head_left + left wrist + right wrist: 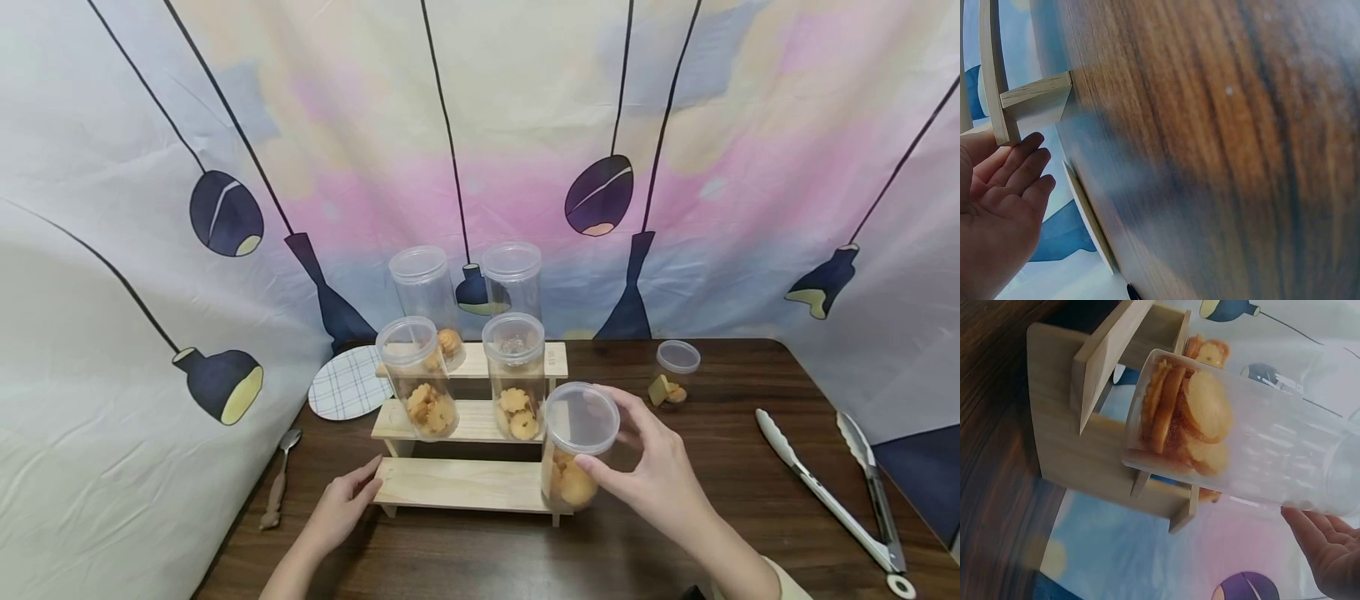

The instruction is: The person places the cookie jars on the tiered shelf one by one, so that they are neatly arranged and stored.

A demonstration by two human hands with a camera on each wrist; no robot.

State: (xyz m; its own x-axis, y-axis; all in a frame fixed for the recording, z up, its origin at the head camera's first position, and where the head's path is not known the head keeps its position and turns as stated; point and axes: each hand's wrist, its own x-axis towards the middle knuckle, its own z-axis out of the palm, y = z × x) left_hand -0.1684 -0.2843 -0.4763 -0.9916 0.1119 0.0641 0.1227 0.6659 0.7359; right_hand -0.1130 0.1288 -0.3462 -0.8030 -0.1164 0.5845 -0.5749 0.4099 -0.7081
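My right hand (652, 458) grips a tall clear jar (581, 417) of cookies near its lid, thumb on one side and fingers on the other. The jar is at the right end of the lowest step of a three-tier wooden stand (465, 483). In the right wrist view, round cookies (1207, 406) lie at the jar's bottom, close by the step. My left hand (337, 508) pinches the left end of that lowest step; in the left wrist view its fingers (1025, 165) curl at the board's end (1007, 128).
Two cookie jars (431, 408) stand on the middle step, two more (513, 279) on the top. A small lidded tub (675, 375) sits at the back right, metal tongs (825, 508) at the right. To the left are a checked plate (345, 387) and a spoon (277, 487).
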